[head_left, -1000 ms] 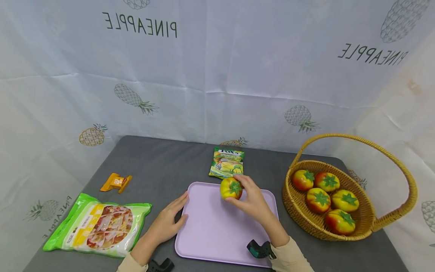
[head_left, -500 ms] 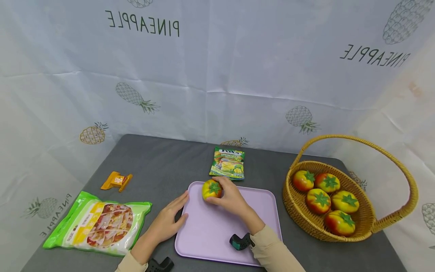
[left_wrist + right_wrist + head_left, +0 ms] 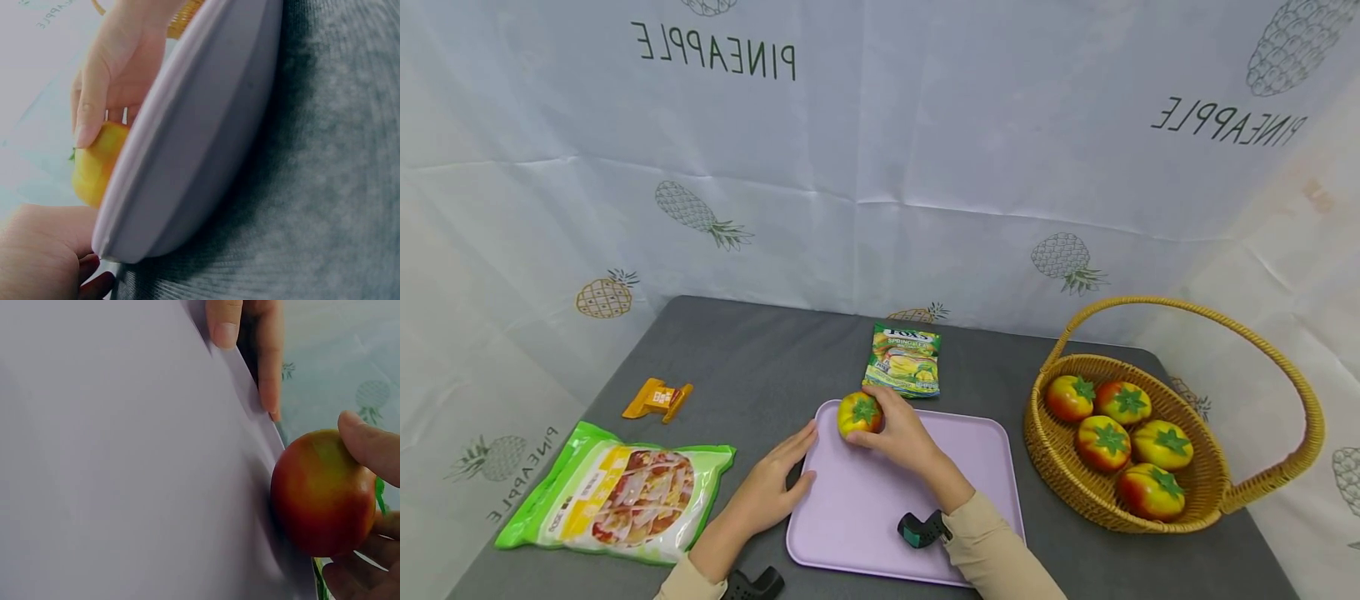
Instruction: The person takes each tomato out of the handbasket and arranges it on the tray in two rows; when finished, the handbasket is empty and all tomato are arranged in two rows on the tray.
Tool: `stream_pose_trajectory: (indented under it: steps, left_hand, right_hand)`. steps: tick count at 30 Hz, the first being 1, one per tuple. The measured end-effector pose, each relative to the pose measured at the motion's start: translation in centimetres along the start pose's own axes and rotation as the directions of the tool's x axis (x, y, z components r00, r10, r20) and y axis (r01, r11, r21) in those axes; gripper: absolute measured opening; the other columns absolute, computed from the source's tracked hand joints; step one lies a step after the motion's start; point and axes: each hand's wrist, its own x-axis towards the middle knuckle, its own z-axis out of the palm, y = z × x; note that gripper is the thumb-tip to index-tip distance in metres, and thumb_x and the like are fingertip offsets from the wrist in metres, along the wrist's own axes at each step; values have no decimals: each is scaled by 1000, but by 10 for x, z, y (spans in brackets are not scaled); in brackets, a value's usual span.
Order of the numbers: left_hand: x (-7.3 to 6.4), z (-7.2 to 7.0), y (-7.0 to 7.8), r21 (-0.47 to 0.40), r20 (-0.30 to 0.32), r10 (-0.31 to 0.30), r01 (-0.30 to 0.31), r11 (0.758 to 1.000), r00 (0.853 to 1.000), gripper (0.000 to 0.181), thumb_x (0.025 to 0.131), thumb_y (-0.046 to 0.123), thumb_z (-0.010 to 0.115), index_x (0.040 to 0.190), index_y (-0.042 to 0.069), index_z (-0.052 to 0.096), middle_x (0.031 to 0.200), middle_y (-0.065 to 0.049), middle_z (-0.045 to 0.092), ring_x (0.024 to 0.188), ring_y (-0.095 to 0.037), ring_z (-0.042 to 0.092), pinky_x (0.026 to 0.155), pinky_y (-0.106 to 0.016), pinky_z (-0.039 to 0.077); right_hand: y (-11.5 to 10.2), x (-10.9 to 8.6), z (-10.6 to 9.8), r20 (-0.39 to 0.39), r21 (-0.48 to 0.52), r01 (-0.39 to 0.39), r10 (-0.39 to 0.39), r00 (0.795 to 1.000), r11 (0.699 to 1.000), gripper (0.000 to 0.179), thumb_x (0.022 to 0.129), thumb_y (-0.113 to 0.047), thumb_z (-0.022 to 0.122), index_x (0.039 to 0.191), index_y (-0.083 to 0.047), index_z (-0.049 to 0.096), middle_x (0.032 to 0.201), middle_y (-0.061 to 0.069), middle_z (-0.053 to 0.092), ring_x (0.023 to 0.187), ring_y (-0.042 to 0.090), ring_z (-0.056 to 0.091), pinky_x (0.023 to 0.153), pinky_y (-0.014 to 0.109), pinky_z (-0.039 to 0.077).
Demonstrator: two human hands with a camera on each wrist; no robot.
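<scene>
A yellow-red persimmon (image 3: 854, 413) with a green leafy top sits at the far left corner of the lilac tray (image 3: 850, 517). My right hand (image 3: 904, 435) holds it from the right, thumb on the near side and fingers on the far side. In the right wrist view the red flank of the persimmon (image 3: 322, 497) shows against the tray's surface. Along the tray's left edge, my left hand (image 3: 769, 485) rests with fairly straight fingers touching the rim; the left wrist view shows this hand (image 3: 44, 253) by the tray's corner.
At the right stands a wicker basket (image 3: 1037, 450) with a tall handle, holding several persimmons (image 3: 1101, 443). Behind the tray lies a green Fox's candy bag (image 3: 904, 360). On the left are a green-and-white food bag (image 3: 640, 500) and a small orange packet (image 3: 657, 400).
My right hand has carried the persimmon leftward across the tray to its far left corner, slowing in the last half second. The left hand has stayed at the tray's left edge.
</scene>
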Motion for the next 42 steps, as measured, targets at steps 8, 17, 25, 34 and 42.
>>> stream_pose_trajectory:
  steps: [8, 17, 25, 34, 42]
  left_hand:
    - [-1, 1, -1, 5, 10, -15, 15, 1000, 1000, 57, 86, 16, 67, 138, 1, 48, 146, -9, 44, 130, -28, 47, 101, -48, 43]
    - [-1, 1, -2, 13, -9, 8, -8, 1000, 1000, 57, 85, 15, 68, 137, 1, 50, 146, -9, 45, 129, -27, 48, 100, -47, 43]
    - [0, 2, -2, 12, 5, -2, 2, 1000, 1000, 57, 86, 16, 67, 138, 2, 49, 147, -9, 44, 130, -28, 47, 101, -48, 43]
    - [1, 3, -1, 12, 7, 2, -2, 1000, 1000, 57, 86, 16, 67, 138, 1, 48, 147, -10, 44, 130, -28, 47, 101, -48, 42]
    - [0, 1, -1, 23, -2, 12, -12, 1000, 1000, 57, 85, 15, 67, 137, 1, 49, 146, -10, 45, 129, -28, 48, 100, -48, 43]
  right_hand:
    - [-1, -1, -2, 42, 9, -33, 33, 999, 999, 84, 76, -41, 77, 142, -5, 40, 141, 13, 47, 129, 29, 45, 108, 47, 37]
    - [-8, -10, -19, 36, -6, -65, 65, 997, 998, 86, 77, -44, 75, 144, -7, 38, 145, 12, 43, 133, 31, 41, 108, 50, 36]
    - [-13, -37, -57, -77, -16, -75, 73, 994, 997, 81, 79, -38, 76, 145, -9, 38, 147, 12, 41, 134, 33, 40, 106, 54, 36]
    - [13, -81, -108, -267, -128, -35, -1, 964, 991, 74, 79, -28, 77, 141, -7, 43, 139, 14, 49, 124, 36, 49, 98, 56, 43]
    - [41, -117, -153, -370, -128, -88, 35, 928, 988, 66, 83, -19, 73, 139, -2, 43, 138, 20, 48, 123, 40, 47, 98, -1, 26]
